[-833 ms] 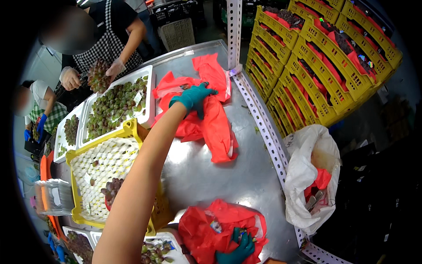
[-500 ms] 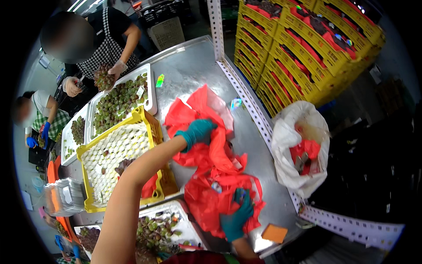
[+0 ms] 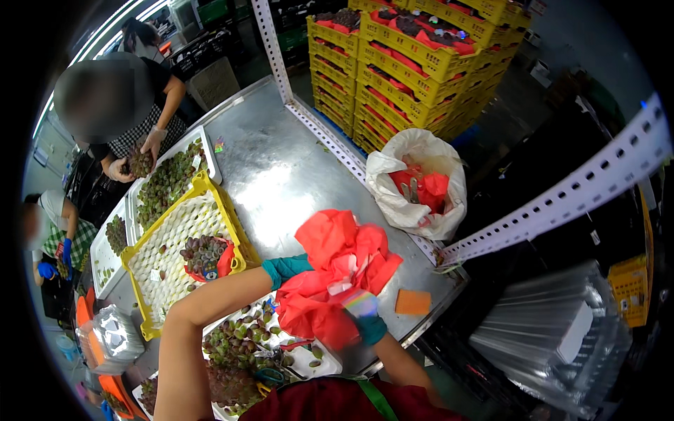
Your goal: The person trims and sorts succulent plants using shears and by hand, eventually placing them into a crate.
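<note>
A crumpled bundle of red wrapping sheets (image 3: 337, 259) is gathered between my two gloved hands over the metal table. My left hand (image 3: 286, 269), in a teal glove, grips its left side, with the fingers mostly covered by the folds. On the lower right, my right hand (image 3: 370, 328), in the same kind of glove, closes on the sheets and is partly smeared by motion. A shiny, rainbow-tinted label (image 3: 361, 304) shows on the red beside it. Left of my left forearm, a bunch of dark grapes (image 3: 203, 254) in red wrapping sits in a yellow crate (image 3: 235, 224) lined with white foam netting.
An orange sponge-like block (image 3: 413, 302) lies on the metal table (image 3: 270, 161). A white sack (image 3: 414, 158) holding red scraps stands past the perforated rail (image 3: 330, 140). Loose grapes and scissors (image 3: 270, 377) lie near me. Stacked yellow crates (image 3: 414, 77) and a person handling grapes are beyond.
Both hands have drawn the spread red sheets together into one bundle, closer to me. My view has swung right, and the grape bunch in the crate is now less covered by my arm.
</note>
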Action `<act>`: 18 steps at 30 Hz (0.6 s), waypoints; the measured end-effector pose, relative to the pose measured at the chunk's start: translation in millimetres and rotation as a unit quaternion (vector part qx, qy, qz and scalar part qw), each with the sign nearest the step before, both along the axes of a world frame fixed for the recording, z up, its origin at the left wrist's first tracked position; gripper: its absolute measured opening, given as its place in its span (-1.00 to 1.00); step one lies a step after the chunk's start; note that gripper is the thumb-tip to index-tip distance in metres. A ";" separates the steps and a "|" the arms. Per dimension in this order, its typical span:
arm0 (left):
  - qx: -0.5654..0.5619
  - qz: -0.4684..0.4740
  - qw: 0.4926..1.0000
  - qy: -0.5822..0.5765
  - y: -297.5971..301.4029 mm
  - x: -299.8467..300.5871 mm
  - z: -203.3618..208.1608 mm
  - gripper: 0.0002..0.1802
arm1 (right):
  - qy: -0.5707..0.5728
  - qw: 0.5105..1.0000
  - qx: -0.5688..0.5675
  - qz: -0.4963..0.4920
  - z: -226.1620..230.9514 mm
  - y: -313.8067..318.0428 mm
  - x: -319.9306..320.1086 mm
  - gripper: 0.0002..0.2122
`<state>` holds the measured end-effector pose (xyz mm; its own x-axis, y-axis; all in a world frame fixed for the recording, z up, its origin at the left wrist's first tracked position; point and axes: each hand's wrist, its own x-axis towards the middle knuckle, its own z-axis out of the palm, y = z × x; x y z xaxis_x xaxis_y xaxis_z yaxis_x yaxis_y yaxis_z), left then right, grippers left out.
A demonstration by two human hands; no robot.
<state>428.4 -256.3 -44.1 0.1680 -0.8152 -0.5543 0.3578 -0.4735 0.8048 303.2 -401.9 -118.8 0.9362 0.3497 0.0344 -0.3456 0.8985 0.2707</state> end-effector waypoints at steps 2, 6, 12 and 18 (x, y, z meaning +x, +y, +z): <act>-0.016 0.024 0.999 0.018 -0.2 -10.4 19.3 -0.59 | -0.001 0.844 -0.520 -0.128 -17.7 -11.5 4.2 -0.50; -0.066 0.082 0.994 0.026 -3.4 -22.9 49.8 -0.57 | 0.067 0.749 -0.634 -0.179 37.7 -20.8 0.0 -0.47; -0.143 0.178 0.972 -0.059 -17.5 -29.2 127.0 -0.46 | -0.006 0.646 -0.708 -0.285 89.6 -32.7 6.0 -0.50; -0.115 0.146 0.845 -0.501 -18.3 -20.6 163.0 -0.41 | -0.079 0.532 -0.743 -0.398 124.1 -43.0 33.6 -0.52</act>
